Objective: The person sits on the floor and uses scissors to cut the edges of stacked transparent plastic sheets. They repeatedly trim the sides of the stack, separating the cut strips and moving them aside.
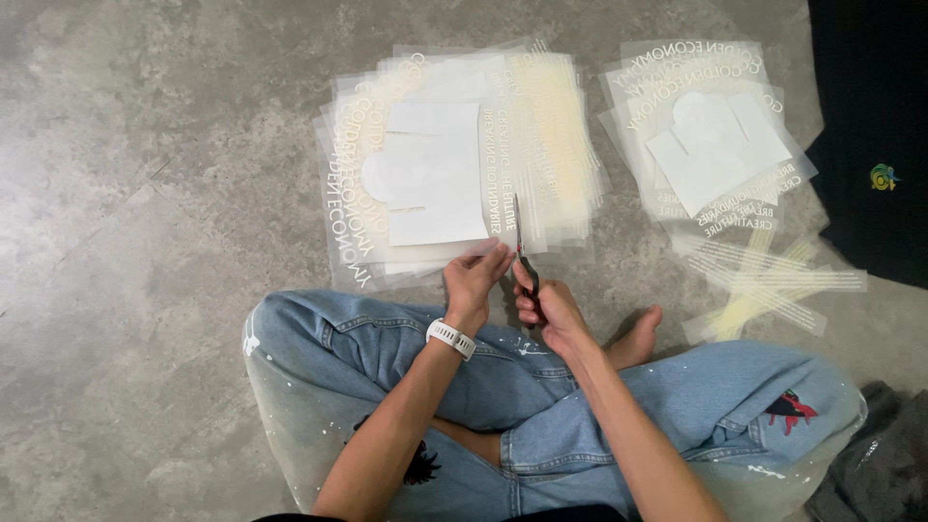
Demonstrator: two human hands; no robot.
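**A:** What are the hands doing?

**B:** The person sits cross-legged in pale blue jeans (406, 358) on a grey concrete floor (145, 193). The left hand (474, 275), a white watch (451, 337) on its wrist, pinches the near edge of a clear plastic sheet with white printed lettering (435, 174), fingers closed on it. The right hand (543, 307) is curled shut around the handles of slim dark scissors (522, 246), blades pointing away into that sheet.

**A:** Where is the sheet?

**B:** On top of a fanned pile just ahead of the knees. A second, similar pile of sheets (706, 135) lies to the right, with loose cut strips (764, 285) nearer, beside black cloth (870, 126).
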